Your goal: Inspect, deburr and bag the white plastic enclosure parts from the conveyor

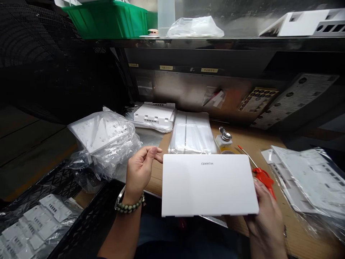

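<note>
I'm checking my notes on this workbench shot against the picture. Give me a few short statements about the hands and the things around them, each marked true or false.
1. The right hand holds the white panel at its right edge. True.
2. The left hand grips a red tool. False: it is open at the panel's upper left corner; the red tool lies by the right hand.
3. The green bin sits on the upper shelf. True.
4. The panel is wrapped in plastic. False: it looks bare; the white parts to its left are bagged.
5. The left wrist wears a bead bracelet. True.
</note>
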### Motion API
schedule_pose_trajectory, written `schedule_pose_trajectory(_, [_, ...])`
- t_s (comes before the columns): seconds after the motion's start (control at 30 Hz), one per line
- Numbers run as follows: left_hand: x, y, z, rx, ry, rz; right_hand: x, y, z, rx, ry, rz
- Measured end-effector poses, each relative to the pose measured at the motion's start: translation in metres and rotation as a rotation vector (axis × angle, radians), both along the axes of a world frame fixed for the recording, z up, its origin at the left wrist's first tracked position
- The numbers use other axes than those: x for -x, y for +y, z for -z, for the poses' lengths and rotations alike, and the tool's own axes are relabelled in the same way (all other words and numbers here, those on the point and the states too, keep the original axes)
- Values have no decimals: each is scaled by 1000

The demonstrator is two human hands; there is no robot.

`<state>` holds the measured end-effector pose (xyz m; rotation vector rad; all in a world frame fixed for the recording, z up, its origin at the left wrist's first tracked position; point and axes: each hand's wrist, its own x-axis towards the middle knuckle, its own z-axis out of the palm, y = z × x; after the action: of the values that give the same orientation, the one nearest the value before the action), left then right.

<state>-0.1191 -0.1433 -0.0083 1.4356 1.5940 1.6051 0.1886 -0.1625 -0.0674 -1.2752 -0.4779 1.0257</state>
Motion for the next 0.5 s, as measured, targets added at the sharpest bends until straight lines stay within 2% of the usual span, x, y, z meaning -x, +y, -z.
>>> schedule_pose_trajectory(0.07, [-1, 1, 1, -34, -104, 43, -1, 0, 1, -4, 5, 0])
schedule_pose_trajectory(0.17, [-2, 1, 0, -30, -365, 193, -2, 0, 2, -20, -3, 13])
schedule_pose_trajectory(0.23, [-3, -1, -1, 89, -532, 329, -1, -1, 3, -40, -34, 21])
schedule_pose_trajectory(0.3, [-4, -3, -1, 251, -618, 500, 0, -3, 3, -71, -84, 18])
schedule_pose_trajectory(0.37, [-6, -5, 4, 368, -570, 578, 1, -5, 3, -123, -143, 10])
schedule_pose_trajectory(0.4, [-6, -6, 7, 384, -518, 561, 2, -5, 3, -156, -179, 6])
schedule_pose_trajectory(0.5, [-3, -10, 18, 257, -349, 441, 1, -3, -1, -296, -338, 15])
